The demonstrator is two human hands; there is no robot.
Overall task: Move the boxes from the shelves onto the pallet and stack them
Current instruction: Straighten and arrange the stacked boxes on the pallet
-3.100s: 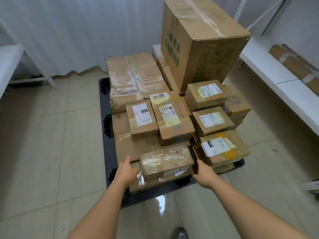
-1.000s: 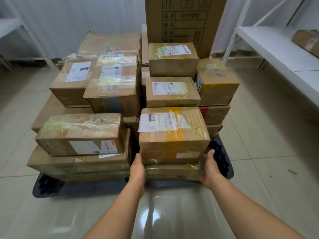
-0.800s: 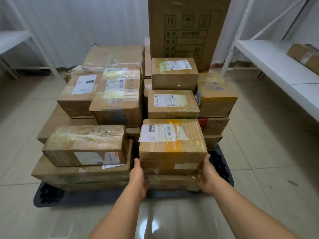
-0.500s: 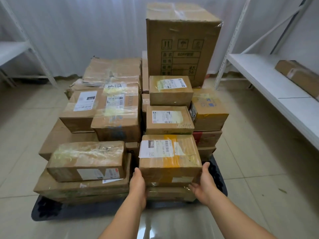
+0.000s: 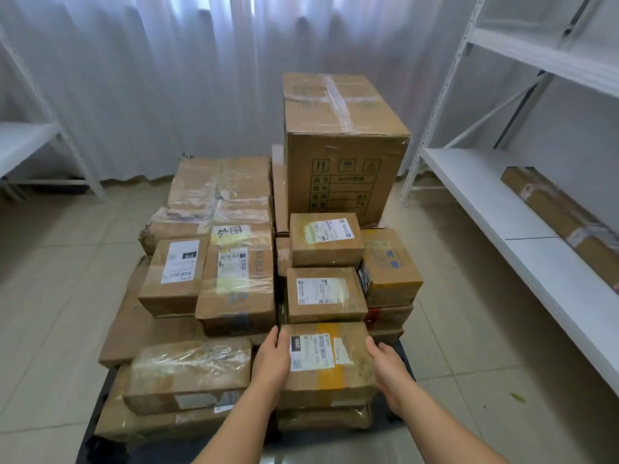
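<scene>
A black pallet (image 5: 89, 445) on the tiled floor carries several taped cardboard boxes in stacks, with a tall carton (image 5: 341, 152) at the back. At the front right of the stack lies a box with yellow tape and a white label (image 5: 330, 354). My left hand (image 5: 272, 361) lies flat against its left side with straight fingers. My right hand (image 5: 385, 366) presses its right side, fingers extended. The box rests on flatter boxes beneath it. One long brown box (image 5: 562, 212) lies on the right shelf (image 5: 485, 195).
White metal shelving stands on the right, with an upper board (image 5: 542, 55) above the lower one, and another shelf (image 5: 23, 142) is at the left. White curtains hang behind the pallet. Tiled floor (image 5: 57, 296) surrounds the pallet on both sides.
My view has risen and pulled back. Both hands slid from the lower front corners of the yellow-taped box up along its two sides. The box stays in its place on the stack.
</scene>
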